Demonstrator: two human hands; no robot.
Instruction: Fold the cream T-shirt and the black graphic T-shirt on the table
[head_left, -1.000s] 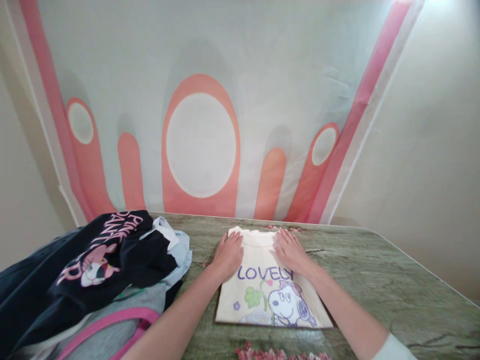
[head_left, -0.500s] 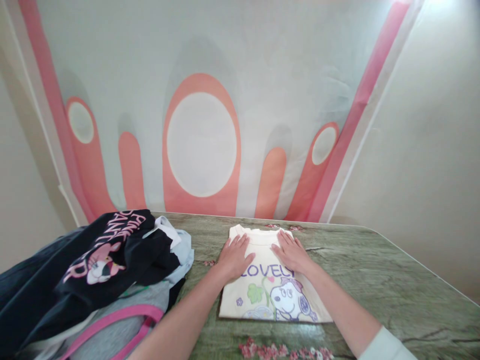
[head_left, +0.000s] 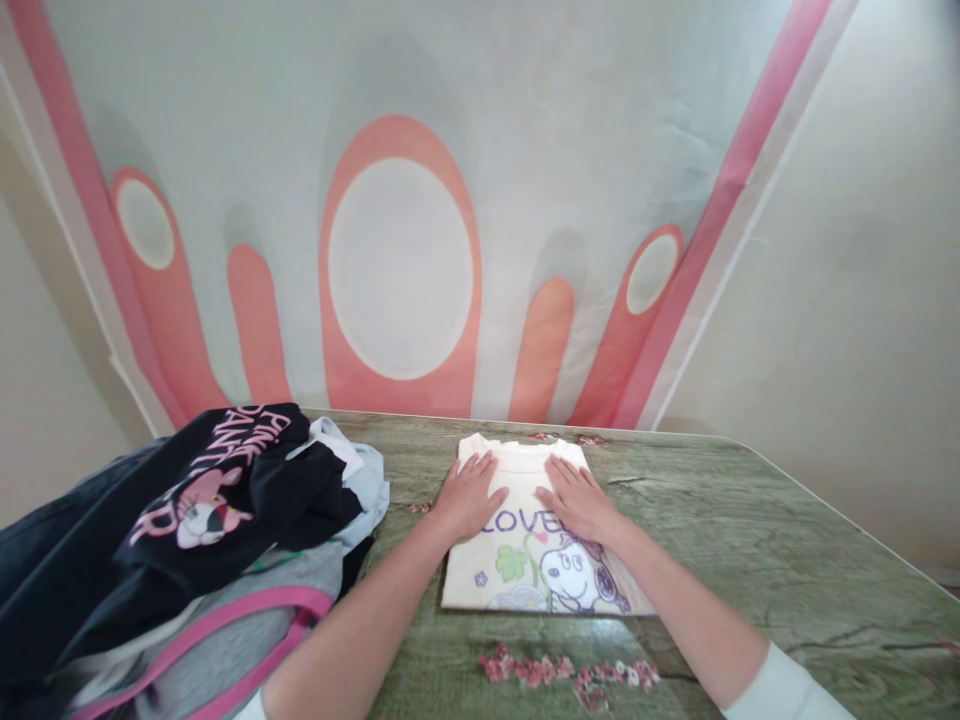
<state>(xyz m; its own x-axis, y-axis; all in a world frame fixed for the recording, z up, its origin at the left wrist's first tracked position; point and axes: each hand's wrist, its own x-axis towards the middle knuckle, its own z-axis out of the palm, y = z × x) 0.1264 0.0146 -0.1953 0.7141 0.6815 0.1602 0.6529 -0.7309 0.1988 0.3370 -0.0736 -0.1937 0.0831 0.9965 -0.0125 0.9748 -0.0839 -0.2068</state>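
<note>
A folded cream T-shirt [head_left: 525, 575] with purple lettering and a cartoon dog print lies on the green marbled table [head_left: 735, 560]. My left hand [head_left: 466, 495] rests flat on its upper left part, fingers spread and open. My right hand [head_left: 576, 498] lies flat on its upper right part, fingers stretched out over the lettering. Both palms press down on the cloth and hold nothing.
A heap of clothes [head_left: 187, 540] fills the table's left side: a black shirt with a pink cartoon print on top, grey and pink cloth beneath, a light blue piece beside it. A pink-and-white patterned wall hanging [head_left: 401, 260] stands behind the table. Pink flowers [head_left: 570, 672] mark the table's near edge.
Both hands have slid toward me down the shirt, from the collar onto the lettering. The view has tilted slightly, so the table sits higher in the frame.
</note>
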